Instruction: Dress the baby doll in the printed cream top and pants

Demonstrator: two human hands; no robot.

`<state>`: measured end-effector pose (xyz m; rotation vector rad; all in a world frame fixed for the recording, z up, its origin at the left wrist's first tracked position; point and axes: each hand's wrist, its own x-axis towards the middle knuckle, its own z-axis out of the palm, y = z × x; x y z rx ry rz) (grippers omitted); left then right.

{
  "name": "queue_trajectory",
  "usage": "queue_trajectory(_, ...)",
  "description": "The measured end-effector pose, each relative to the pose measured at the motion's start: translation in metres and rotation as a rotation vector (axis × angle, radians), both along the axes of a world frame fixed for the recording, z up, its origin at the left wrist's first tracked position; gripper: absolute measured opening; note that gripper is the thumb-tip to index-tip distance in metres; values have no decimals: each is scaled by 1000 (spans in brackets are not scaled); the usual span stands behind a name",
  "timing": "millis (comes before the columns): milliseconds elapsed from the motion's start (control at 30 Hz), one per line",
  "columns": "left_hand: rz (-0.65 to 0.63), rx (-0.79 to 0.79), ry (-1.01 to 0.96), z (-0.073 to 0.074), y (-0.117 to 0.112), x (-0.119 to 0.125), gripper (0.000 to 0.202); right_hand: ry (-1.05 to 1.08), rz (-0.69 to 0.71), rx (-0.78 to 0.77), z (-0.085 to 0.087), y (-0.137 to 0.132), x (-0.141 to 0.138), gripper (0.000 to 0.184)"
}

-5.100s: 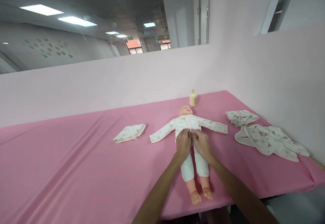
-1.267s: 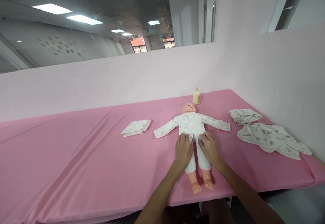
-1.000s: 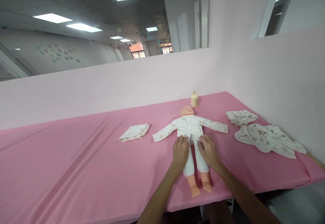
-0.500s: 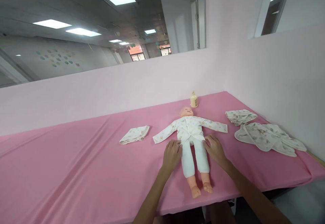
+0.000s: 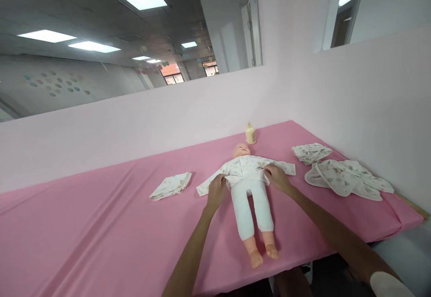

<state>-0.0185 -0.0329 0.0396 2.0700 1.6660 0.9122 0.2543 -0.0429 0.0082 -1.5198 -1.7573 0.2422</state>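
A baby doll (image 5: 253, 207) lies on its back on the pink-covered table, head toward the wall and bare feet toward me. It wears a white patterned baby shirt (image 5: 243, 166) with long sleeves spread out to both sides; its legs are white. My left hand (image 5: 217, 191) pinches the shirt's lower edge at the doll's left-hand side in the picture. On the opposite side my right hand (image 5: 276, 178) grips the hem too. The hem is lifted and folded up at the waist, so more of the white lower body shows.
A folded patterned cloth (image 5: 171, 185) lies left of the doll. Near the wall stands a pale yellow bottle (image 5: 251, 134). To the right are another folded cloth (image 5: 311, 152) and a spread patterned garment (image 5: 348, 178). The pink sheet (image 5: 101, 225) has creases; a mirror (image 5: 117, 32) hangs above.
Both hands have moved up the doll's body toward its chest, drawing the shirt's hem upward with them. The view has shifted slightly to the right.
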Motion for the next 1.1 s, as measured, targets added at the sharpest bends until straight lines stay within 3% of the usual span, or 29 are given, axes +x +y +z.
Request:
queue_trajectory(167,3,-23,-97,2,40,10,23,64,-146,-3,1,45,-13,20)
queue_trajectory(300,86,61,-126,-14,50,16,24,95,-228,22,-3,64,-24,25)
queue_trajectory(433,120,75,-83,-37,39,10,19,120,-266,32,-10,64,-27,27)
queue_trajectory(533,104,41,-49,-45,32,4,17,161,-234,27,-15,57,-26,31)
queue_trajectory(700,71,-120,-43,-38,32,7,18,224,-126,37,-21,46,-29,39)
queue_trajectory(800,-27,-217,-137,-34,27,5,24,233,-126,80,-24,42,-30,39)
queue_trajectory(867,-97,-274,-206,-34,21,-6,27,238,-116,103,-25,40,-29,37)
queue_trajectory(933,-58,-237,-201,-34,18,-29,30,242,-92,108,-27,38,-28,35)
queue_trajectory(1033,217,-90,58,-31,22,-78,31,251,-87,108,-28,35,-30,35)
queue_trajectory(1100,408,-71,371,-28,30,-111,31,257,-97,115,-29,34,-32,35)
